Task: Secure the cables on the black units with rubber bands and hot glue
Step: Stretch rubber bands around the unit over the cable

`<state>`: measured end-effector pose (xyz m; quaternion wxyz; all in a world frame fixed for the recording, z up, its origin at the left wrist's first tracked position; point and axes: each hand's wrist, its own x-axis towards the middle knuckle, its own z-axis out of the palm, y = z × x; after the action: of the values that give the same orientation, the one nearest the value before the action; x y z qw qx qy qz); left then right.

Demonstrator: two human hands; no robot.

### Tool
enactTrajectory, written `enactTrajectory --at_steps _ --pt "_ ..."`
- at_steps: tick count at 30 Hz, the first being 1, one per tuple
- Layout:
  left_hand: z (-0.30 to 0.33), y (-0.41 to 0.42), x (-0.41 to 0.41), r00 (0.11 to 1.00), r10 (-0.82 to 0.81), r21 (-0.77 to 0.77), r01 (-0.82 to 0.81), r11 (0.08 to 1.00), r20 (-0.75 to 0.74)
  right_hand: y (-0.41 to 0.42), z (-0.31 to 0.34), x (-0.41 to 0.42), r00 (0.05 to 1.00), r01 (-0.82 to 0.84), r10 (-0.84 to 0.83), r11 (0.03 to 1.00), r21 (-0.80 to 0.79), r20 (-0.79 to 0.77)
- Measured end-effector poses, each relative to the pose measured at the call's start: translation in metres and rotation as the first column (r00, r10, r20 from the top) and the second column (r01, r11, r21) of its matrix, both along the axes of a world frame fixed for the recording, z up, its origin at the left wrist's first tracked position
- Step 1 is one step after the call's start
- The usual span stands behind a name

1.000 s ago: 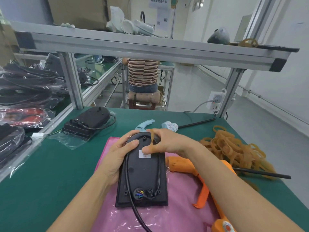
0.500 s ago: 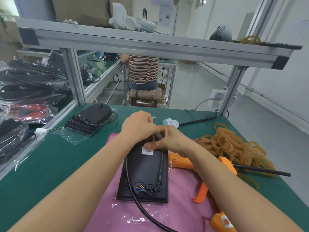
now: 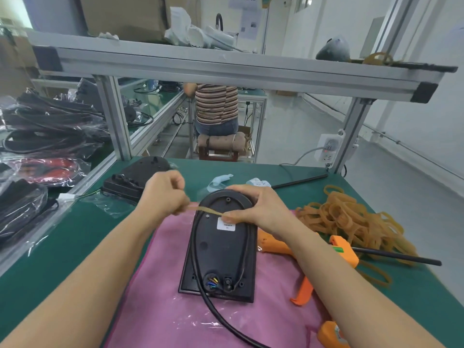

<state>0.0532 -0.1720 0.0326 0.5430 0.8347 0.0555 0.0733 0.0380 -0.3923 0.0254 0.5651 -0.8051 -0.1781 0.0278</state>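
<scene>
On the green counter, a second black unit waits at far left, not banded. The left hand pinches one end of a rubber band, now drawn out leftward from where both hands met earlier. The black unit lies on pink cloth, cable looped, unglued. The right hand pins the band's other end against the unit. Glue gun idle at right.
</scene>
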Motion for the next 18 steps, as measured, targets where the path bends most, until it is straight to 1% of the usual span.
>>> enactTrajectory --at_steps 1,3,6,8,10,11,13,14,15,16,17,18 --pt "-0.01 0.004 -0.006 0.999 0.007 -0.085 -0.01 0.996 -0.038 -0.001 -0.003 0.0 0.999 0.038 -0.037 0.999 0.023 -0.007" --pt "-0.031 0.004 -0.02 0.994 -0.005 -0.199 -0.018 0.98 -0.113 -0.002 -0.007 0.001 0.997 0.078 -0.075 0.995 0.065 -0.036" --pt "-0.054 -0.001 -0.033 0.969 -0.105 -0.366 0.016 0.93 -0.223 0.002 -0.008 0.004 0.997 0.04 -0.032 0.994 0.102 -0.076" --pt "-0.059 -0.003 -0.038 0.947 -0.181 -0.453 0.043 0.89 -0.266 0.007 -0.009 0.005 0.992 0.043 -0.027 0.99 0.136 -0.119" --pt "-0.061 -0.007 -0.045 0.942 -0.24 -0.545 0.078 0.835 -0.233 0.008 -0.012 0.007 0.988 0.067 -0.044 0.986 0.151 -0.149" --pt "-0.064 -0.01 -0.047 0.947 -0.261 -0.622 0.091 0.778 -0.188 0.009 -0.013 0.008 0.987 0.074 -0.051 0.987 0.146 -0.155" --pt "-0.062 -0.02 -0.052 0.934 -0.339 -0.766 0.137 0.628 -0.111 0.011 -0.014 0.009 0.986 0.089 -0.07 0.988 0.127 -0.149" --pt "-0.061 -0.026 -0.054 0.922 -0.376 -0.791 0.163 0.589 -0.09 0.012 -0.016 0.009 0.986 0.1 -0.082 0.988 0.116 -0.148" --pt "-0.062 -0.029 -0.053 0.924 -0.376 -0.764 0.192 0.616 -0.071 0.014 -0.019 0.008 0.984 0.116 -0.1 0.988 0.102 -0.149" --pt "-0.062 -0.032 -0.052 0.941 -0.332 -0.721 0.187 0.667 -0.064 0.016 -0.021 0.007 0.981 0.135 -0.124 0.988 0.069 -0.15" --pt "-0.065 -0.033 -0.05 0.957 -0.281 -0.705 0.147 0.694 -0.077 0.016 -0.022 0.006 0.978 0.153 -0.149 0.988 0.017 -0.149" --pt "-0.068 -0.032 -0.05 0.961 -0.252 -0.729 0.095 0.678 -0.109 0.015 -0.023 0.005 0.974 0.173 -0.176 0.984 -0.034 -0.141"
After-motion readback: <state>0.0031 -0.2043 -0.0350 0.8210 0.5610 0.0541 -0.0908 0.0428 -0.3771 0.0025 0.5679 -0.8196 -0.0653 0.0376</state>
